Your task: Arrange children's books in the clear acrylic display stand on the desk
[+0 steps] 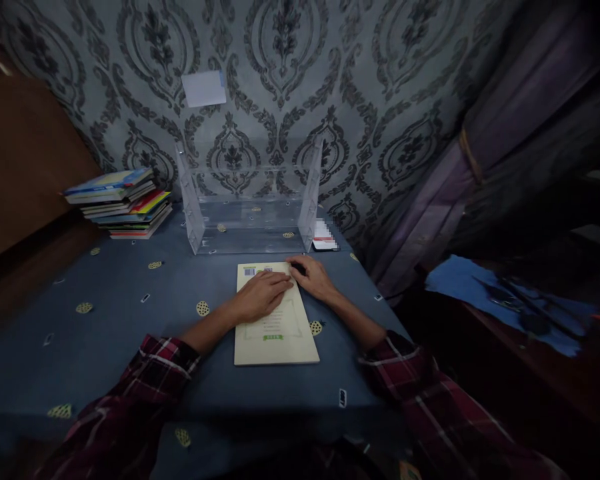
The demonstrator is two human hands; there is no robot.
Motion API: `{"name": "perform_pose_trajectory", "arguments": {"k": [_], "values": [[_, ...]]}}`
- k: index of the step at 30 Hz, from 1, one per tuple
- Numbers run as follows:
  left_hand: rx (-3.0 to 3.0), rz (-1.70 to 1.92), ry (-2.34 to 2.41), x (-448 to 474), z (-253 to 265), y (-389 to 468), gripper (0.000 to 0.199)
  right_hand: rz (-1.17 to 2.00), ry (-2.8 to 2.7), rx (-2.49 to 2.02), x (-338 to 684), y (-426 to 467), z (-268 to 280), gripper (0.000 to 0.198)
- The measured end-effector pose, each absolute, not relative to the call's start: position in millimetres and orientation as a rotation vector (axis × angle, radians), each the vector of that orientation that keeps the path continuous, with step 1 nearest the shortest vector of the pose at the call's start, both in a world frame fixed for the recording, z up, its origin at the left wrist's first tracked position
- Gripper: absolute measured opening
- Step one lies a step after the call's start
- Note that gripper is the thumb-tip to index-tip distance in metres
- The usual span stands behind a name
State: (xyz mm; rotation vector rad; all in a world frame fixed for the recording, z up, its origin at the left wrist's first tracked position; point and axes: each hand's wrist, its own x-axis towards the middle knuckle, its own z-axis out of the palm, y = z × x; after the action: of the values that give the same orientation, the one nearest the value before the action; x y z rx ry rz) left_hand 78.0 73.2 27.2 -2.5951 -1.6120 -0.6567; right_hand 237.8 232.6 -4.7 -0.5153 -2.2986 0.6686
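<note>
A cream-coloured book (280, 347) lies flat on the table, its back cover up, with a barcode near the far edge and a green label near the close edge. Across its upper middle rests my left hand (263, 293), palm down with the fingers stretched out flat. My right hand (314, 277) is at the far right corner of the book, thumb and fingers bent around that corner and closed on it. Just beyond the book stands a clear plastic rack (250, 213) with see-through side panels and shelves.
A stack of books (123, 203) stands at the back left. Beside the rack's right foot lies a small white and red item (325, 235), partly blurred. A patterned cloth (105, 353) covers the table. To the right are a tied purple curtain (430, 200) and a blue cloth (460, 283).
</note>
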Motion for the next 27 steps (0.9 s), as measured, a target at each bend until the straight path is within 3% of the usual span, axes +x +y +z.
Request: {"name": "perform_pose_trajectory", "arguments": {"k": [12, 27], "values": [[-2.597, -0.652, -1.624, 75.9, 23.3, 75.0, 0.037, 0.714, -2.277, -0.539, 236.3, 235.9, -10.3, 0.032], [-2.927, -0.52, -1.424, 104.3, 43.8, 33.5, 0.04, 0.759, -2.319, -0.436, 231.6, 236.8, -5.9, 0.024]]}}
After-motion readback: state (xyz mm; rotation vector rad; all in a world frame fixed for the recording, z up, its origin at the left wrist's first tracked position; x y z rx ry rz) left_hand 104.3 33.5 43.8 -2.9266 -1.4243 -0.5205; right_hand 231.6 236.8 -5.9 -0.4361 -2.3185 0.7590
